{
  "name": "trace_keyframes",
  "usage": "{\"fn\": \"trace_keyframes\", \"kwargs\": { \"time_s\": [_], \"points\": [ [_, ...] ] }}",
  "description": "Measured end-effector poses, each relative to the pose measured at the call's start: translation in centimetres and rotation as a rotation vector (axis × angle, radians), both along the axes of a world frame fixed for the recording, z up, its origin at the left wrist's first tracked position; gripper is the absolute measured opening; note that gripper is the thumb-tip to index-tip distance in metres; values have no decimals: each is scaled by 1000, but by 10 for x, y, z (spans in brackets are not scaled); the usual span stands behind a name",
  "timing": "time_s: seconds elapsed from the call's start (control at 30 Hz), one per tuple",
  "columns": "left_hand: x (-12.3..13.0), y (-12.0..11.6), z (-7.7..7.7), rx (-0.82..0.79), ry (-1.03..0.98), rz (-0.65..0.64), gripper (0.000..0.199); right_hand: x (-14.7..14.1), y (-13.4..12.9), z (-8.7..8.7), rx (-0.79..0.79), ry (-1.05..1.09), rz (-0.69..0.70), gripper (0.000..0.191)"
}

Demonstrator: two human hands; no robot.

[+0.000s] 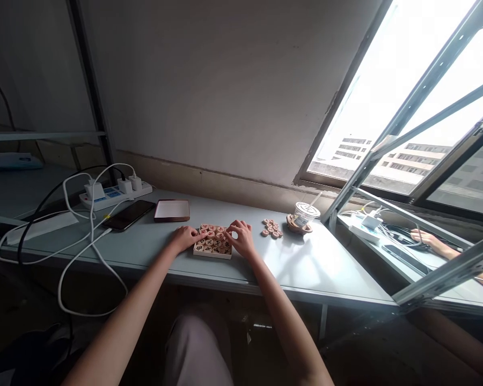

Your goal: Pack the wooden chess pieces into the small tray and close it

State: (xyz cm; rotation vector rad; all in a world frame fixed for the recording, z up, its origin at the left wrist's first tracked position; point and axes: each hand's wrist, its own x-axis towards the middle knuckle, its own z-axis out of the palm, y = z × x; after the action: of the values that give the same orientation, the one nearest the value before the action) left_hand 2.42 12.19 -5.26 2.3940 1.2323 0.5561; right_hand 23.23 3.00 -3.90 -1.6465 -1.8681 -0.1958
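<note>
In front of me on the grey table sits a shallow open box (212, 255) holding rows of round wooden xiangqi pieces (217, 250) with dark and red characters. My left hand (184, 239) grips the box's left side, thumb over the nearest pieces. At the right rim, my right hand (241, 237) curves its thumb and fingers together on a piece at the box's edge; the fingers partly hide that piece. Several loose xiangqi pieces (271, 229) lie in a cluster farther right. A dark-rimmed box lid (172, 209) with a pale inside rests behind my left hand.
A lidded plastic cup (307, 211) with a straw stands in a brown holder (299, 225) at the right. To the left lie a phone (129, 215), a power strip (116, 196) and looping white cables (92, 225). Beyond the metal frame (346, 193), another person's hand (424, 237) touches black cables.
</note>
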Motion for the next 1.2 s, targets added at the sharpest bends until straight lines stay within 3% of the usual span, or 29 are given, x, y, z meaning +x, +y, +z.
{"fn": "trace_keyframes", "kwargs": {
  "time_s": [0.13,0.43,0.77,1.0,1.2],
  "points": [
    [0,1,-2,6,15,12,59,1,-2,-1,2,-84,-27,31],
    [1,4,-4,21,20,6,60,-1,-4,-1,-28,-94,50,28],
    [0,8,-7,25,14,-9,59,3,1,-3,24,-99,-24,23],
    [-2,5,-3,-29,-33,-29,59,5,-5,1,89,-203,45,31],
    [-1,4,-3,-23,-70,-13,57,6,-6,0,110,-208,-3,23]
  ]
}}
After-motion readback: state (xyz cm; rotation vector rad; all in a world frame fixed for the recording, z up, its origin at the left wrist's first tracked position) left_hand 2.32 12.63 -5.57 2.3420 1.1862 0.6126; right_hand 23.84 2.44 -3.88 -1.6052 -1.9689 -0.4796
